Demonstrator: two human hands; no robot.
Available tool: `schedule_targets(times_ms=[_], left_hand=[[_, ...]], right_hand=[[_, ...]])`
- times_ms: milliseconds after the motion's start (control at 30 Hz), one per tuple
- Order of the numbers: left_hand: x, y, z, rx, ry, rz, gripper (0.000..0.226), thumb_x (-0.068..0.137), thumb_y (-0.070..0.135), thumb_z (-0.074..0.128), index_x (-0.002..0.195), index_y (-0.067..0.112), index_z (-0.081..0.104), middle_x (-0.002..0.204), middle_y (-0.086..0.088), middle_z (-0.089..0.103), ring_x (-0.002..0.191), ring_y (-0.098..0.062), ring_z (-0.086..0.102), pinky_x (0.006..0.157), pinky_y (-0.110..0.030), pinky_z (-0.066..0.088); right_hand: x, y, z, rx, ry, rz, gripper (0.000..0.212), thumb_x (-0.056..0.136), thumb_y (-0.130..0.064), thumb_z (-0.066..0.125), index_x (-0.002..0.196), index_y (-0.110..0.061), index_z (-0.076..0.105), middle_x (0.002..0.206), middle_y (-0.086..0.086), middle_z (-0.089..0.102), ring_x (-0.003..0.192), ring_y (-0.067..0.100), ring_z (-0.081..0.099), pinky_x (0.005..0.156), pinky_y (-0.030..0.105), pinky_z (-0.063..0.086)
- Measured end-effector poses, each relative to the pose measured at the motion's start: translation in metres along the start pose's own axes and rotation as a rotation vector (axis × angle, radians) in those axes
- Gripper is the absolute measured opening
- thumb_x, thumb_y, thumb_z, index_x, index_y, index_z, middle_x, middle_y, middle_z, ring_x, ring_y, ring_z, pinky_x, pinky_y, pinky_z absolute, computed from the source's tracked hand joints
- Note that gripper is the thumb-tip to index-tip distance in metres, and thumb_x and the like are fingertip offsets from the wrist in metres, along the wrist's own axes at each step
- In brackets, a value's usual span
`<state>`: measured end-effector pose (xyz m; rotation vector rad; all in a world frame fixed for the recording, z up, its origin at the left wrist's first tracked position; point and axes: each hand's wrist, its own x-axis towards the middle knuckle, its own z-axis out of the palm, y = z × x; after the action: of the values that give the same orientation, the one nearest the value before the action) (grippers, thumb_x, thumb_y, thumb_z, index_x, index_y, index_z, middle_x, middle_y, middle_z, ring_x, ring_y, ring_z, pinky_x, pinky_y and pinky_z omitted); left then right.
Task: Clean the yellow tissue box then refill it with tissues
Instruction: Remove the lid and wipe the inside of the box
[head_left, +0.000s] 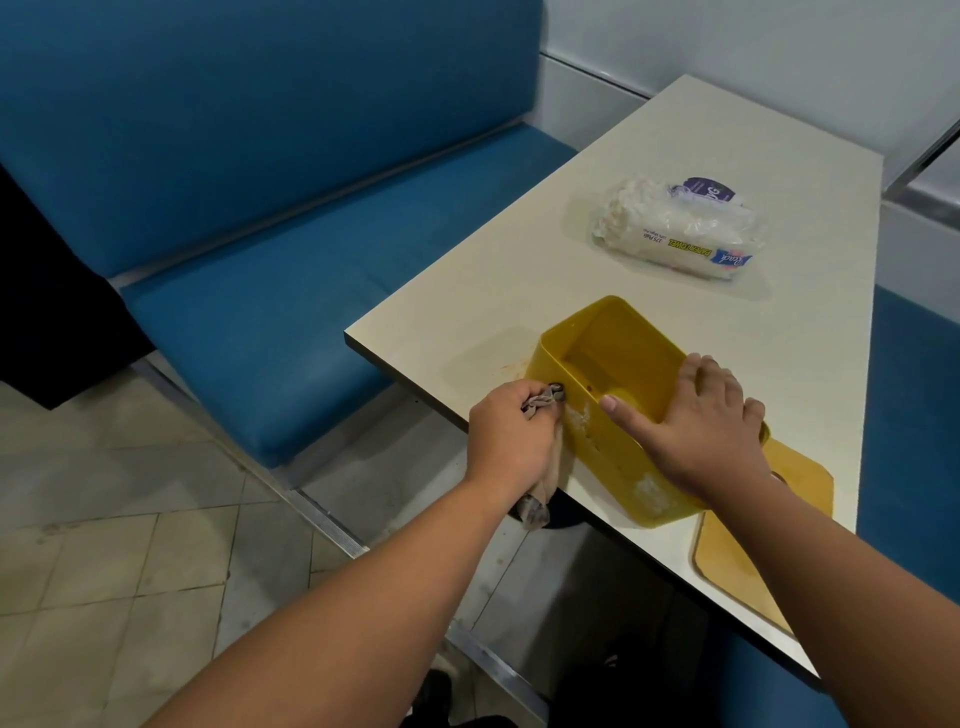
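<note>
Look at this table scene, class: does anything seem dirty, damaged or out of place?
Yes. The yellow tissue box has whitish, scuffed patches on its near outer wall, beside the left hand wiping with a grey cloth. Its lid lies off, on the table. A faint reddish smear marks the tabletop just left of the box.

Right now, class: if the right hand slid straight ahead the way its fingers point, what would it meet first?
The right hand rests on the yellow tissue box, fingers aimed toward the far-left. Going on, it would likely cross the open box and meet its far wall first; depth is uncertain from this single view.
</note>
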<state>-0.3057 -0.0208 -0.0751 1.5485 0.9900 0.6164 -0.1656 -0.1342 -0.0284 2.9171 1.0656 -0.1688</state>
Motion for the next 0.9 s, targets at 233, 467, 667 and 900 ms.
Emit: schedule_targets(times_ms=[233,467,667,900], left_hand=[[-0.0017,-0.0052,0.0014,0.0,0.0,0.011,0.011,0.09,0.025,0.067,0.097,0.027,0.076,0.09,0.009,0.073,0.085,-0.009,0.066,0.077,-0.028,0.054],[-0.0021,-0.0044,0.0011,-0.02,0.023,0.003,0.013,0.09,0.025,0.068,0.1,0.027,0.076,0.092,0.011,0.073,0.087,-0.007,0.066,0.083,-0.033,0.057],[-0.0011,-0.0043,0.0027,-0.016,0.017,-0.013,0.013,0.091,0.027,0.067,0.1,0.027,0.075,0.092,0.011,0.073,0.088,-0.008,0.066,0.084,-0.035,0.057],[-0.0034,-0.0045,0.0023,-0.004,-0.002,0.015,0.011,0.09,0.027,0.067,0.099,0.028,0.075,0.091,0.011,0.072,0.086,-0.008,0.066,0.081,-0.033,0.057]], right_hand=[[-0.0008,-0.0001,0.0004,-0.007,0.01,-0.007,0.129,0.058,-0.098,-0.002,0.154,-0.012,0.001,0.161,0.014,0.006,0.147,0.034,0.007,0.117,0.057,0.011],[-0.0009,-0.0002,0.0001,-0.006,-0.009,-0.006,0.13,0.057,-0.098,-0.004,0.154,-0.012,-0.002,0.161,0.013,0.003,0.148,0.034,0.004,0.117,0.057,0.009],[-0.0003,-0.0004,0.0006,-0.009,-0.003,-0.005,0.13,0.057,-0.098,-0.004,0.154,-0.011,-0.001,0.161,0.014,0.003,0.147,0.035,0.005,0.116,0.058,0.009],[0.0002,-0.0007,0.001,-0.008,-0.006,-0.006,0.13,0.057,-0.099,-0.004,0.154,-0.012,-0.001,0.161,0.013,0.003,0.147,0.035,0.004,0.116,0.058,0.008]])
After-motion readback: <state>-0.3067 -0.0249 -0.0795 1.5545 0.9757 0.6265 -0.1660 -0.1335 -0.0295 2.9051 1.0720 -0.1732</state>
